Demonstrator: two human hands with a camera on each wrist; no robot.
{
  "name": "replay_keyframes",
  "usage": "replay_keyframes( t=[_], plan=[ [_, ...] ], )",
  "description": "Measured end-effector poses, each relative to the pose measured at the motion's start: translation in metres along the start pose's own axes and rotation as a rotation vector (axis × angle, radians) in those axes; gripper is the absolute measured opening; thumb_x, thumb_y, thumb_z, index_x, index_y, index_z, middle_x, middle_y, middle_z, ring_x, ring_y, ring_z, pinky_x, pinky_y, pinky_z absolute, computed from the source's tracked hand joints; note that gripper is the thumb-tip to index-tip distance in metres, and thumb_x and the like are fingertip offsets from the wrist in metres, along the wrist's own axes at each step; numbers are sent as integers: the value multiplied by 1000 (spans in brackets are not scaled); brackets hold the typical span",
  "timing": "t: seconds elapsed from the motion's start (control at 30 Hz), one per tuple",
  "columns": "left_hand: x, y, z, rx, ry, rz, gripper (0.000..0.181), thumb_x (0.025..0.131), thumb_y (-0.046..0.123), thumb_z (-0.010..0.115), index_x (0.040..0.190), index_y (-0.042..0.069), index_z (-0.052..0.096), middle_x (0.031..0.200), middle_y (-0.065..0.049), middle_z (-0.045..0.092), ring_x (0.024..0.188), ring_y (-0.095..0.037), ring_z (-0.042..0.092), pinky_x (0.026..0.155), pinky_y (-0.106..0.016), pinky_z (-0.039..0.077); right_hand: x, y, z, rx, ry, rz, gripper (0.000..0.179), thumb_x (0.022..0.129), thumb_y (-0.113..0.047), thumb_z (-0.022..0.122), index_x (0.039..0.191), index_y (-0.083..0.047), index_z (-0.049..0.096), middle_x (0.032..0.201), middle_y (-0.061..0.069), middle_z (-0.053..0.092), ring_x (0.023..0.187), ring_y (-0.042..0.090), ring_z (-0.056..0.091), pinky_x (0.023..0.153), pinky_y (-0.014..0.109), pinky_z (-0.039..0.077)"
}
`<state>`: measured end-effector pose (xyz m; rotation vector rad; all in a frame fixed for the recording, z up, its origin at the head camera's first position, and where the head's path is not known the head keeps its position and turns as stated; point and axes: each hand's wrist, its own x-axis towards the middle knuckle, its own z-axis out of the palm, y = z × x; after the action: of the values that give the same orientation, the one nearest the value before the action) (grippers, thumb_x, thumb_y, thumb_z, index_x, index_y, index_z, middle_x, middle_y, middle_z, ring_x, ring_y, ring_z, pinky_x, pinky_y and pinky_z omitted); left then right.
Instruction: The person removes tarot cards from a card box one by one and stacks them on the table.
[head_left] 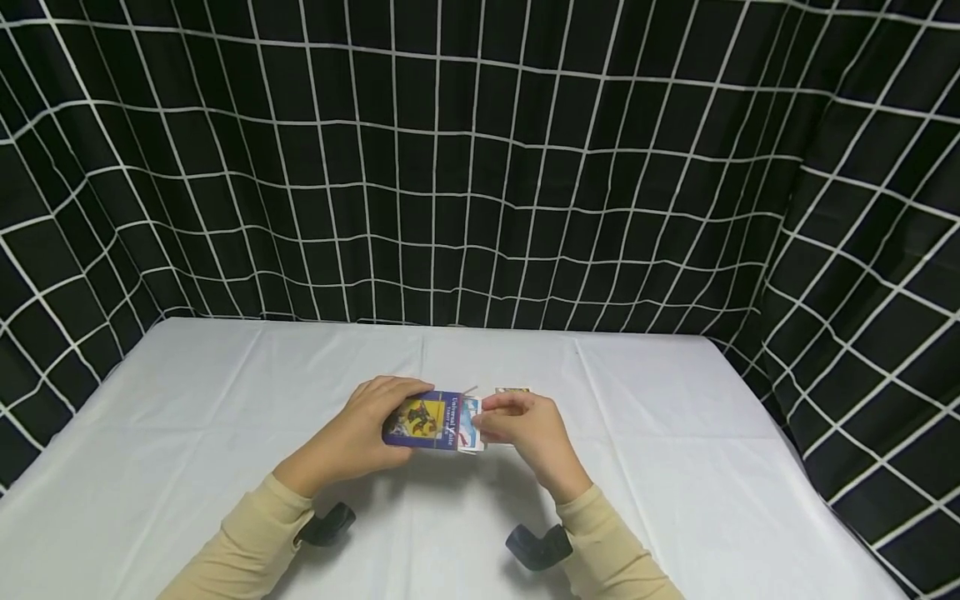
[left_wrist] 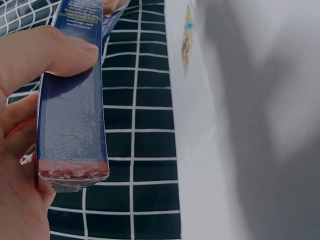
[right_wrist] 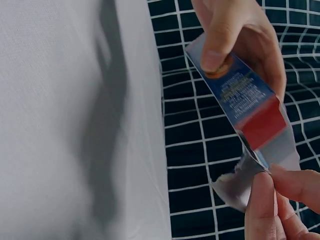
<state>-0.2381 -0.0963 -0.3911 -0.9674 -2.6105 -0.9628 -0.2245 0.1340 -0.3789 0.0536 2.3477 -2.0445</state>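
Note:
My left hand (head_left: 358,433) grips a blue tarot deck box (head_left: 422,421) by its closed end, thumb along one narrow side. In the left wrist view the red-edged end of the box (left_wrist: 72,130) faces the camera, under crinkled clear wrap. A card with a pale blue, white and red picture (head_left: 470,417) sticks out of the open right end. My right hand (head_left: 542,429) pinches it at that end with thumb and fingertips. In the right wrist view a red flap (right_wrist: 262,122) shows beside the pinching fingertips (right_wrist: 262,187). The box is held above the table.
Another card (head_left: 512,389) lies on the white-clothed table (head_left: 225,400), partly hidden behind my right hand. Black curtains with a white grid (head_left: 457,167) stand at the back and sides. A dark wrist-worn device (head_left: 540,546) sits below each hand.

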Motion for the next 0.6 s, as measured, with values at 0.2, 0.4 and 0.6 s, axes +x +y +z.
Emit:
replay_keyframes(
  t=[0.2,0.4,0.6],
  plan=[
    [1,-1,-1,0,-5,-16,74,63,14,76,131,20,49,131,3,53,122,-18,41,105,-45,28,4,-1,-5,0,-18,-13,27,72,1,69,99,5,65,83,14,66,69,16,65,67,33,56],
    [1,-2,-2,5,-6,-15,74,64,14,75,132,19,48,131,3,52,122,-18,41,105,-45,28,5,-1,-10,14,-43,-28,34,72,4,66,106,4,64,84,13,65,70,16,64,70,38,56],
    [1,-3,-1,5,-11,-17,74,63,14,75,132,20,48,131,3,53,121,-17,42,104,-44,28,7,1,-12,5,-52,-31,30,74,2,65,104,6,65,85,13,66,72,16,64,70,35,56]
  ],
)
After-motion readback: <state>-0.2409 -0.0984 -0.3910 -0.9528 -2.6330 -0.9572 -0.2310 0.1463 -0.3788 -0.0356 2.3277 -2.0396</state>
